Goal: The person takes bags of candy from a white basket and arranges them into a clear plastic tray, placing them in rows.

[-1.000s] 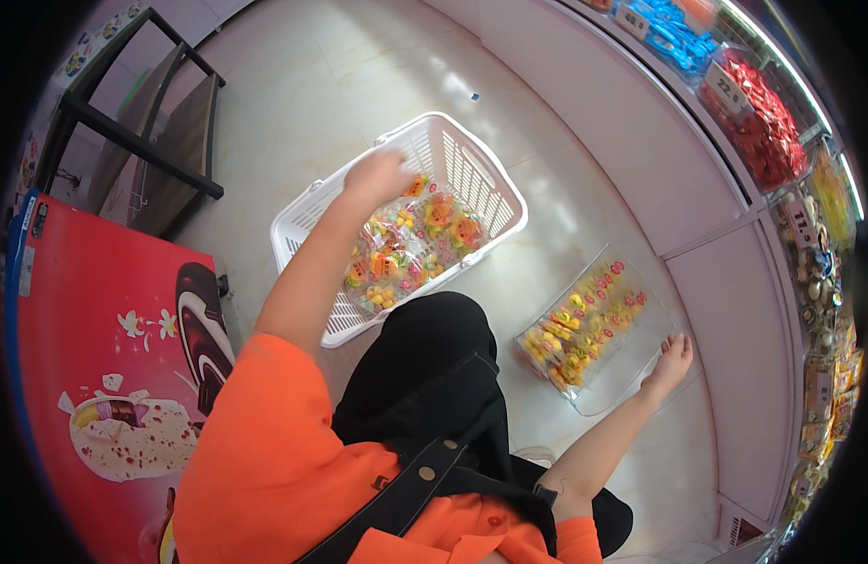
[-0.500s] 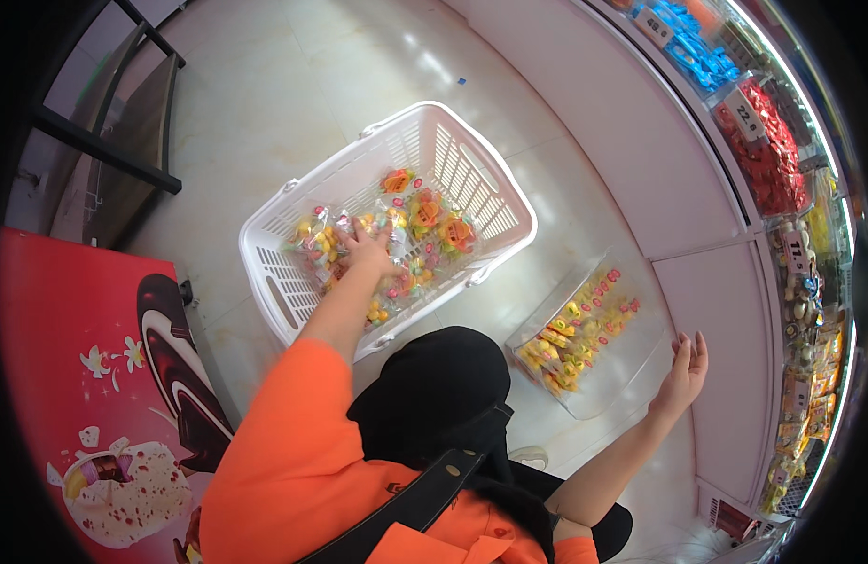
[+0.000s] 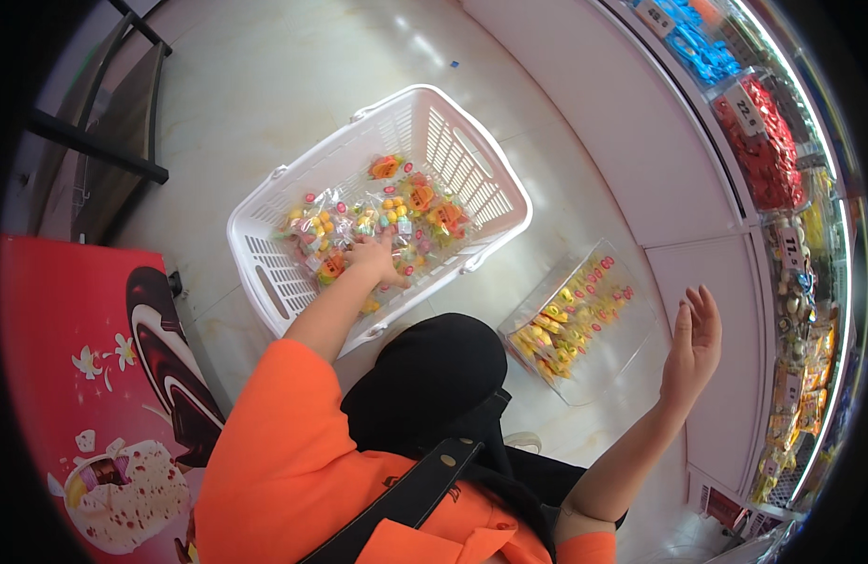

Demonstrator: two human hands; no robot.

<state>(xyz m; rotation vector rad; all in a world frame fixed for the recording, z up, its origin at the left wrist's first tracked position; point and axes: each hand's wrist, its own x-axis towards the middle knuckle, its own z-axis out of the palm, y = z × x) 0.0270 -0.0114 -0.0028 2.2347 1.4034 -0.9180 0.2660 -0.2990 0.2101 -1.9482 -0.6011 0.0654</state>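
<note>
My left hand (image 3: pixel 374 259) reaches down into a white plastic basket (image 3: pixel 297 177) on the floor. Its thumb stands apart from the fingers, which touch clear packets of yellow, round sweets (image 3: pixel 313 224); the fingertips are partly hidden among them. Packets with orange, flower-like pieces (image 3: pixel 422 197) lie toward the basket's right end. Out to the right, my right hand (image 3: pixel 694 348) is raised with its fingers extended and nothing in it. Below and left of that hand, a clear plastic bin (image 3: pixel 631 343) on the floor holds several yellow packets (image 3: pixel 558 331) with pink labels.
White cabinets (image 3: pixel 706 273) line the right side, topped by lit shelves with red-wrapped sweets (image 3: pixel 763 155) and blue-wrapped ones (image 3: pixel 699 52). A red ice-cream freezer panel (image 3: pixel 53 329) stands at left, below a dark-framed rack (image 3: pixel 105 150). My bent knee (image 3: pixel 443 362) is close to the basket.
My right hand has risen and its fingers have spread more. My left hand has shifted slightly within the basket, its fingers reaching less far over the packets. The view has shifted a little.
</note>
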